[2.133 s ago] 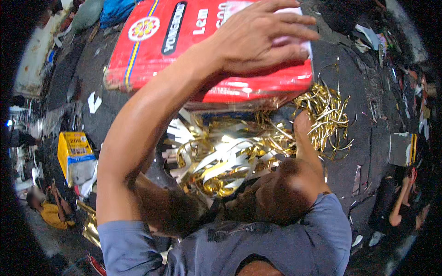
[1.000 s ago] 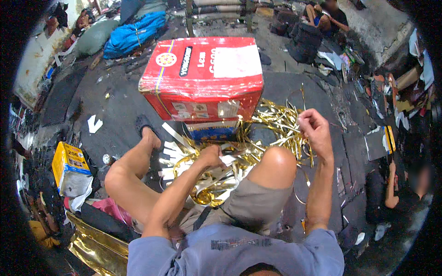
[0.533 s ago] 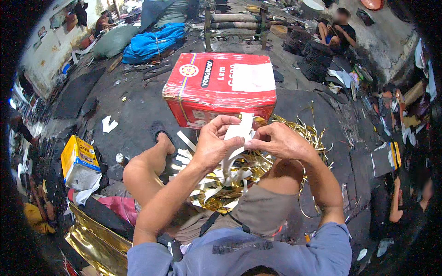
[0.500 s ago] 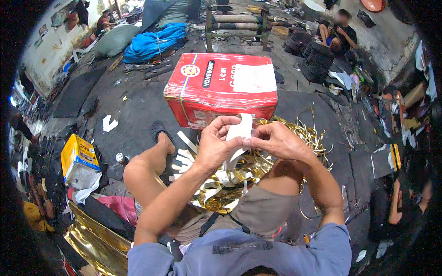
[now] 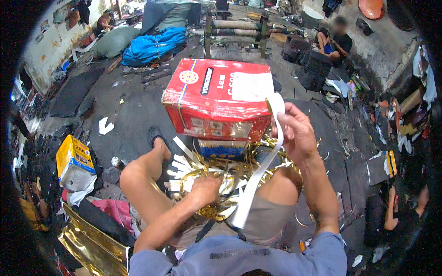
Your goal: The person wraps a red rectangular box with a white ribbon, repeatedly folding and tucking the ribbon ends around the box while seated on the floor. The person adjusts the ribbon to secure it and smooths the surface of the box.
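A long white strip (image 5: 258,184) hangs from my right hand (image 5: 297,131), pinched between thumb and fingers at its upper end. That end curls over the near right corner of the red carton (image 5: 216,108), and the tail falls to my lap. A little gold shows on the inside of its curl. My left hand (image 5: 206,189) is down in the pile of gold and white strips (image 5: 230,214) between my legs. Its fingers are blurred and partly hidden among them. Beneath the carton's near side, part of a blue box (image 5: 221,149) shows.
A yellow and blue box (image 5: 76,161) stands at my left, near gold sheet material (image 5: 92,239). White scraps (image 5: 106,125) lie on the dark floor. Farther off are a blue tarpaulin bundle (image 5: 154,44), dark stacks (image 5: 315,71) and a seated person (image 5: 340,41). Another person's arm (image 5: 392,209) shows at right.
My hands, together on the white strip before, are now apart. The right has moved right and up with the strip; the left has let go and dropped into the pile.
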`<state>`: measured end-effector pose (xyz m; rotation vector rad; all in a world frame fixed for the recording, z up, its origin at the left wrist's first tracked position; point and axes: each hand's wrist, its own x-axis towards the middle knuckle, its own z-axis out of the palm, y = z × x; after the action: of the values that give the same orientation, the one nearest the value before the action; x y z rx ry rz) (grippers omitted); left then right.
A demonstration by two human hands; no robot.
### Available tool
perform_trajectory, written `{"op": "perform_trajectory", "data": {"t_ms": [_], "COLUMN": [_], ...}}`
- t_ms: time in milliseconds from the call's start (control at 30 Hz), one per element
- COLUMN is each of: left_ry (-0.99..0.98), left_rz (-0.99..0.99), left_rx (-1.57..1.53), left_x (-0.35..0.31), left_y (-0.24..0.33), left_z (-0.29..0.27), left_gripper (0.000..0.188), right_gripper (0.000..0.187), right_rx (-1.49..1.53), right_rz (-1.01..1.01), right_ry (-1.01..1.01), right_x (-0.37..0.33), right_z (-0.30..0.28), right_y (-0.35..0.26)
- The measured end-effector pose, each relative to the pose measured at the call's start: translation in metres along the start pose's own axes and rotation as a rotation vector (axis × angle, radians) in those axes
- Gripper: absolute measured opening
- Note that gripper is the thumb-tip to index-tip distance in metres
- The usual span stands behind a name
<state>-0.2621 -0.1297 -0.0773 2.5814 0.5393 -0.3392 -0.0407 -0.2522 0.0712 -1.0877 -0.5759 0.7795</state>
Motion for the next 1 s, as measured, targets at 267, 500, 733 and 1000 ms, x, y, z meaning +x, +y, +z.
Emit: {"op": "perform_trajectory", "data": {"t_ms": [267,500,733,1000], "left_ry": [0.534,0.575,0.65,0.87], "left_rz": [0.429,0.305,0.089,0.684], "left_rx": [-0.823,-0.552,-0.023,-0.166], "left_x": [0.01,0.061,0.102,0.219], "left_y": [0.038,-0.083,-0.153,-0.047], "left_z": [-0.158,-0.26,-0.309,-0.213], "left_gripper": [0.046,0.026,0.018,0.059], "right_gripper": [0.029,0.02,0.024,0.047], "right_rx": [-0.515,-0.622,-0.896,-1.502], "right_rz": [0.126,0.21,0.119,-0.378], "right_ry": [-0.57,-0.469,-0.373,-0.058], "right_x": [0.021,0.108,0.176,0.168], "right_z": [0.029,-0.026,-0.061,-0.031], "right_y": [-0.003,-0.035,-0.023,0.01]}}
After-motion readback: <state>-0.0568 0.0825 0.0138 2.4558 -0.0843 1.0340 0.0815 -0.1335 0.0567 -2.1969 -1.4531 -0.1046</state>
